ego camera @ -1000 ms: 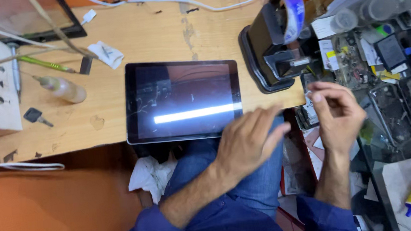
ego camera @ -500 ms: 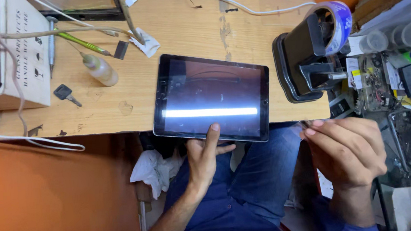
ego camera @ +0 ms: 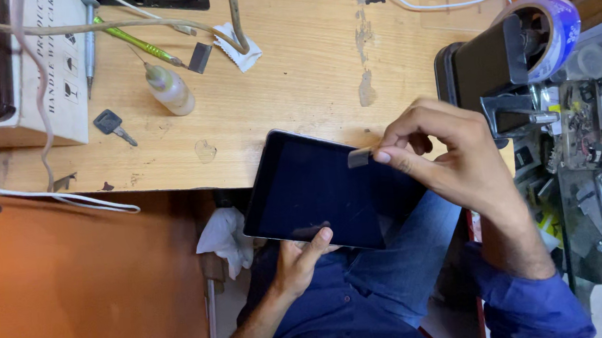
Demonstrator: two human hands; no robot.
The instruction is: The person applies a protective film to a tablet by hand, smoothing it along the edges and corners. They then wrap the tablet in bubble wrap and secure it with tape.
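Soft, even light is falling across the wooden desk [ego camera: 294, 70]; shadows are staying faint, everything sharp, no glare.

The tablet [ego camera: 324, 192] has a black, unlit screen. The small tab [ego camera: 359, 158] pinched over it is translucent grey. The surface [ego camera: 294, 70] is pale, scuffed wood. The sleeves [ego camera: 530, 308] are deep blue, the wall [ego camera: 76, 290] orange, the tape roll [ego camera: 558, 24] blue-and-white, and the screwdriver [ego camera: 138, 45] lime green.

A dark-screened tablet [ego camera: 323, 188] lies tilted, overhanging the bench's [ego camera: 294, 63] near edge; a small grey tab [ego camera: 359, 158] sits pinched just above its screen.
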